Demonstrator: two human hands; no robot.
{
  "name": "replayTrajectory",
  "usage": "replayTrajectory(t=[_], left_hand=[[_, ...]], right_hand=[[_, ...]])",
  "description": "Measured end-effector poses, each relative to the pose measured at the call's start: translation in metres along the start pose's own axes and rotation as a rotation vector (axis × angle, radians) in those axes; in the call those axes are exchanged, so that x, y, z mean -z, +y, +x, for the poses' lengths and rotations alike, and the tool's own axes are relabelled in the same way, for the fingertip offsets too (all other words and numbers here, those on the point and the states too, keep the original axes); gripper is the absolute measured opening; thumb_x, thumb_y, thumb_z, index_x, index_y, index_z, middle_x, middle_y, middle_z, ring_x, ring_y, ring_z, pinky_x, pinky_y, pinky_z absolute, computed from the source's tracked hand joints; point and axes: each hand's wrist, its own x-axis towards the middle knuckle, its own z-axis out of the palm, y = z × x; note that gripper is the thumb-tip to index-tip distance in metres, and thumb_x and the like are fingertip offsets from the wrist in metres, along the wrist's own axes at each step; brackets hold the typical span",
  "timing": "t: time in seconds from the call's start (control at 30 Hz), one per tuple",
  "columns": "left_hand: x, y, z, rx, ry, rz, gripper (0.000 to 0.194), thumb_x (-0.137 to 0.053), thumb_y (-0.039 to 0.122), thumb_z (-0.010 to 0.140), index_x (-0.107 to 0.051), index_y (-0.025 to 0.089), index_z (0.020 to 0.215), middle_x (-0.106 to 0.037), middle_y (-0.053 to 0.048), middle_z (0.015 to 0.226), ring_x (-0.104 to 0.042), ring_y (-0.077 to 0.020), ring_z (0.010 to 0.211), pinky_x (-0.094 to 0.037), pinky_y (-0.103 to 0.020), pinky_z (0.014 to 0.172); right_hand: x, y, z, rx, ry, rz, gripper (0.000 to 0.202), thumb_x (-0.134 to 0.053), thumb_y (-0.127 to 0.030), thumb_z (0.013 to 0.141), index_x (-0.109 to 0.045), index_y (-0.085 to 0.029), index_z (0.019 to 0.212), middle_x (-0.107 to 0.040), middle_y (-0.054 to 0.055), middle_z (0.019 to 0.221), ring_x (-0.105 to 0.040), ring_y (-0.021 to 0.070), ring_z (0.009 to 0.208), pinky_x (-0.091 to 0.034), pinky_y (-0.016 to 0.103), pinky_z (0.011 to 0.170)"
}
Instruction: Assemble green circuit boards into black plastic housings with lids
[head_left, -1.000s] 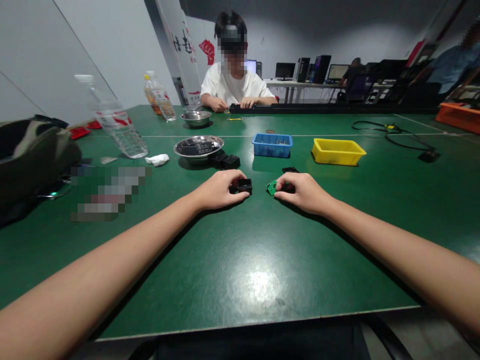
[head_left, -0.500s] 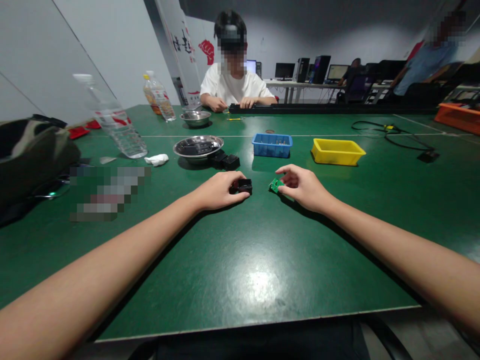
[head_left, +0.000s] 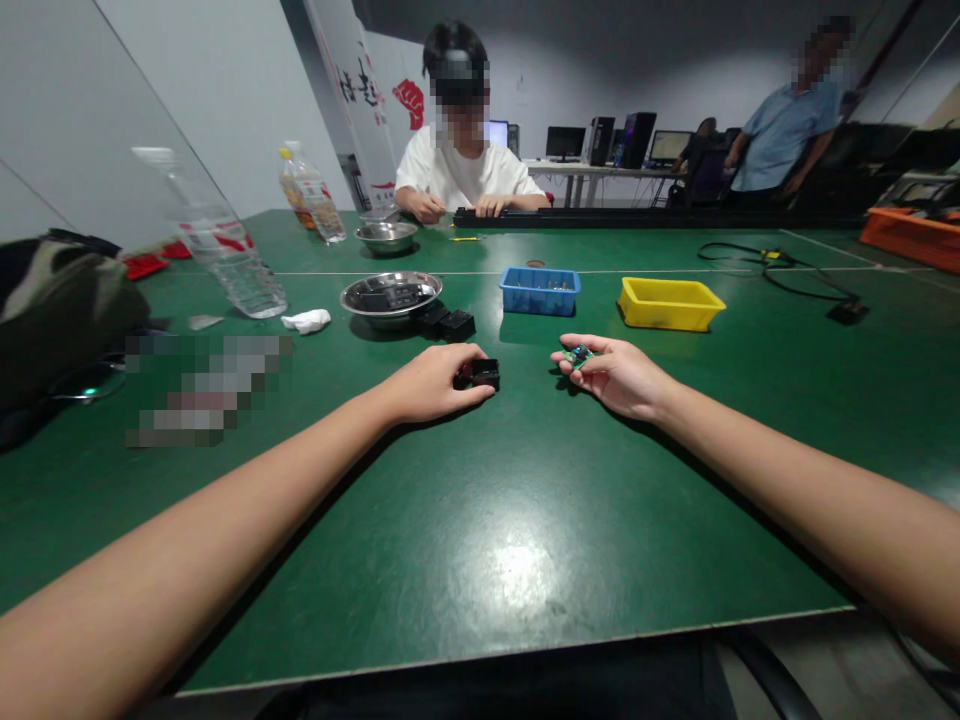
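Note:
My left hand rests on the green table, its fingers curled around a small black plastic housing whose hollow side shows. To the right, my right hand is turned partly palm up and pinches a small green circuit board. Components show on the board's upper face. A gap of bare table lies between board and housing. Beyond my left hand, two black plastic boxes sit beside a metal bowl that holds dark flat parts.
A blue bin with small metal pieces and a yellow bin stand beyond my hands. At left are a water bottle and crumpled tissue. A black cable lies at right. Opposite sits a person in a white shirt.
My right hand has rolled palm up and shifted slightly right, turning the circuit board over to show its components. My left hand keeps its hold on the housing.

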Motion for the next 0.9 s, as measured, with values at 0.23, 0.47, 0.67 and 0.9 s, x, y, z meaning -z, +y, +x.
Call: replayTrajectory(t=[0.23,0.47,0.67,0.9], left_hand=[[0.000,0.000,0.000,-0.008,0.008,0.002,0.040,-0.061,0.050,0.085,-0.066,0.015,0.105,-0.071,-0.007,0.089,-0.066,-0.0214,0.079,-0.049,-0.031,0.073],[0.001,0.004,0.000,-0.053,0.051,0.002,0.036,-0.063,0.045,0.084,-0.065,0.016,0.104,-0.071,-0.007,0.090,-0.065,-0.0207,0.078,-0.050,-0.031,0.073],[0.001,0.006,0.000,-0.089,0.083,0.017,0.034,-0.065,0.044,0.084,-0.065,0.015,0.102,-0.070,-0.007,0.091,-0.065,-0.0207,0.080,-0.050,-0.031,0.073],[0.000,0.004,0.000,-0.097,0.082,0.014,0.034,-0.064,0.044,0.084,-0.065,0.015,0.102,-0.070,-0.008,0.092,-0.065,-0.0209,0.080,-0.050,-0.032,0.073]], right_hand=[[0.004,0.005,0.004,0.043,-0.056,-0.015,0.047,-0.054,0.015,0.066,-0.067,-0.017,0.098,-0.076,0.006,0.088,-0.073,0.0120,0.075,-0.055,0.016,0.057],[0.003,0.003,0.001,0.063,-0.086,-0.042,0.041,-0.058,0.007,0.064,-0.067,-0.015,0.097,-0.075,0.009,0.094,-0.075,0.0171,0.089,-0.060,0.025,0.075],[-0.004,-0.002,-0.006,0.031,-0.025,0.055,0.040,-0.051,-0.002,0.066,-0.069,-0.014,0.100,-0.076,0.011,0.096,-0.074,0.0188,0.089,-0.059,0.028,0.072],[-0.002,-0.002,-0.005,0.022,-0.072,-0.010,0.049,-0.052,-0.007,0.060,-0.070,-0.014,0.105,-0.076,0.011,0.100,-0.071,0.0187,0.085,-0.055,0.026,0.064]])
